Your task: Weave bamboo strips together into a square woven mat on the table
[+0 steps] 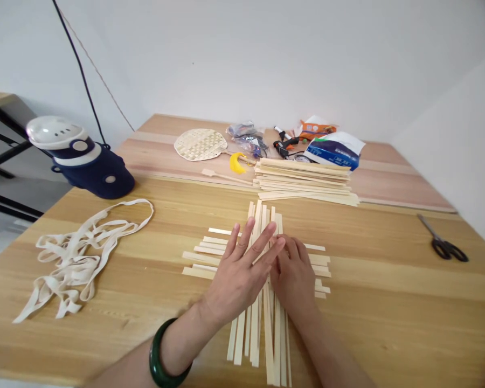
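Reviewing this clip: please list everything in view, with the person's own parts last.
crossed strips: many, pale wood, centre of table, under both hands
stacked strips: one pile, pale wood, behind the crossed strips
table: one, light wood, under everything
woven fan: one, straw, far side
plastic bags: about two, clear, far side
glue gun: one, black, far side
packet: one, blue and white, far right
scissors: one pair, black, right
cloth strap: one, white, left
cap: one, navy and white, far left
left hand: one, spread on the crossed strips
right hand: one, on the crossed strips
bangle: one, green, left wrist
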`<state>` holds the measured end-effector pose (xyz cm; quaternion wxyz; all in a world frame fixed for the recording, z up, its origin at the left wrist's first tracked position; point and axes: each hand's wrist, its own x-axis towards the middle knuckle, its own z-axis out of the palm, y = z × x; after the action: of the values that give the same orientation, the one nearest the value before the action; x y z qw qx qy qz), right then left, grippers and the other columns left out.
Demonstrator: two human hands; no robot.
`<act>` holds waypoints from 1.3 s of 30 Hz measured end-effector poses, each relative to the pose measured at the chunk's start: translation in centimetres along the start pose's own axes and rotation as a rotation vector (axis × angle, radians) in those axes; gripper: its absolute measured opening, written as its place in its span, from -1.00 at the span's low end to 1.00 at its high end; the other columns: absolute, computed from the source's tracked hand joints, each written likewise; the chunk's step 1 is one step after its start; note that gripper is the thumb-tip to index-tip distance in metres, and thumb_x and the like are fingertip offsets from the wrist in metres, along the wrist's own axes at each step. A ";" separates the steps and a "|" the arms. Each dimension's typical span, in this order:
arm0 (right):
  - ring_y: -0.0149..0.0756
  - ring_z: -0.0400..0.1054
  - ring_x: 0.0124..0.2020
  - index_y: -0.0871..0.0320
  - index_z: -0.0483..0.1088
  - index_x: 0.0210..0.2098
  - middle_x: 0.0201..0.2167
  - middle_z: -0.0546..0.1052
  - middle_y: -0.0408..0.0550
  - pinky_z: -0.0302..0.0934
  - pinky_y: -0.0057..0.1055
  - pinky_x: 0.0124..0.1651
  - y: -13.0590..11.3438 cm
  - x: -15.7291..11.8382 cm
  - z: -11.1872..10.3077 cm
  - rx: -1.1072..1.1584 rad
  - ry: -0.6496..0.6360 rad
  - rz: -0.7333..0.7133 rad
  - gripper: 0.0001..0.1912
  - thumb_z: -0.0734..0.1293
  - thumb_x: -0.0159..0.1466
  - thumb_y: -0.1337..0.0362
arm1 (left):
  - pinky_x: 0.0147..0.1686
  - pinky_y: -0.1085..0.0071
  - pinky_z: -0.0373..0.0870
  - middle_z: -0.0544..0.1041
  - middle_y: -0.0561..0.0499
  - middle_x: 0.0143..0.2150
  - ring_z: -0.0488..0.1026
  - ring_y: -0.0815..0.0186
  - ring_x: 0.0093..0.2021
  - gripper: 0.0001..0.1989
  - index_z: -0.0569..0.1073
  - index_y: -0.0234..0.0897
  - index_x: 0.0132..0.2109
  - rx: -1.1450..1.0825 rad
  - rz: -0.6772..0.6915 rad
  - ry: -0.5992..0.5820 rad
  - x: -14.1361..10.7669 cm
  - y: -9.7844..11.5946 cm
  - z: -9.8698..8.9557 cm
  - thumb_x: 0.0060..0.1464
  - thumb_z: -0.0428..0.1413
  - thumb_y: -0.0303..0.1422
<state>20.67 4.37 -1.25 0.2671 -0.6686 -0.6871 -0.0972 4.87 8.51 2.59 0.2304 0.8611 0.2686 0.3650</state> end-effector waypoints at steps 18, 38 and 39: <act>-0.16 0.34 0.06 0.08 0.45 -0.10 -0.03 0.49 0.02 0.28 -0.07 0.12 -4.9 1.6 -8.4 0.487 0.213 0.067 -0.81 0.26 0.34 0.36 | -0.40 0.64 0.42 0.43 0.10 -0.24 0.38 0.57 -0.41 -0.64 0.52 -0.31 0.07 -1.766 -0.910 0.374 0.0 5.5 -3.8 0.10 0.24 -0.53; -0.03 0.24 0.19 0.14 0.48 -0.12 0.05 0.42 0.06 0.18 0.06 0.26 -7.3 -0.1 -8.3 0.252 0.373 -0.160 -0.78 0.30 0.28 0.47 | -0.32 0.68 0.44 0.46 0.12 -0.26 0.45 0.57 -0.41 -0.67 0.56 -0.28 0.02 -1.783 -0.815 0.339 -1.4 6.4 -3.5 0.07 0.26 -0.53; -0.03 0.24 0.19 0.14 0.49 -0.13 0.05 0.42 0.06 0.18 0.06 0.26 -7.3 -0.1 -8.2 0.260 0.368 -0.161 -0.78 0.29 0.28 0.47 | -0.33 0.68 0.44 0.46 0.12 -0.27 0.45 0.58 -0.41 -0.66 0.56 -0.27 0.02 -1.770 -0.817 0.341 -1.4 6.4 -3.5 0.07 0.26 -0.53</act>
<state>15.57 -0.38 7.22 0.4631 -0.5428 -0.6846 -0.1493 3.28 3.55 7.82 0.8574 0.1555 0.2049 0.4458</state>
